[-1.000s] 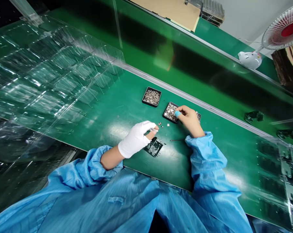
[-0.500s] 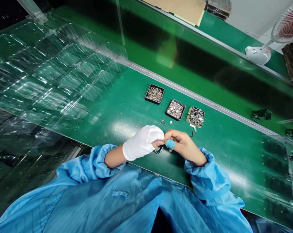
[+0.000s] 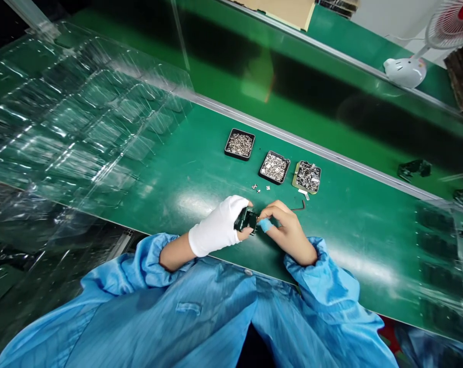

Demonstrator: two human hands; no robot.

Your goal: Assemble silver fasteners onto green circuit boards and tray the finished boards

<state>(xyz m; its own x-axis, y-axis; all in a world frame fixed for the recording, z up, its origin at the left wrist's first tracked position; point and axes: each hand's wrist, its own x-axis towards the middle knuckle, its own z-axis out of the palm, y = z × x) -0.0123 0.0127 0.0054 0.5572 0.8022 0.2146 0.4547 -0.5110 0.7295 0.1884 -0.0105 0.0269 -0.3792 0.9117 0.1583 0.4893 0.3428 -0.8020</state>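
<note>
My left hand (image 3: 218, 227), in a white glove with bare fingertips, is closed around a small dark angular part (image 3: 247, 220), gripping it between thumb and fingers above the green table (image 3: 170, 174). My right hand (image 3: 287, 227) is bare, with blue tape on one digit. Its thumb and forefinger pinch together at the right edge of the dark part; whatever they hold there is too small to make out. A thin L-shaped rod (image 3: 301, 205), like a hex key, lies just beyond my right hand. A few tiny metal pieces (image 3: 256, 188) are scattered beyond the left.
Three small trays of metal pieces stand behind my hands: a left tray (image 3: 239, 157), a middle tray (image 3: 273, 180) and a right tray (image 3: 296, 183). Clear plastic blister trays (image 3: 82, 117) cover the left side. Dark parts (image 3: 414, 168) and a white fan (image 3: 406, 72) are at right.
My left hand has turned so the dark part now shows between its fingers. The right fingertips have shifted to the part's right edge. The camera view has moved slightly.
</note>
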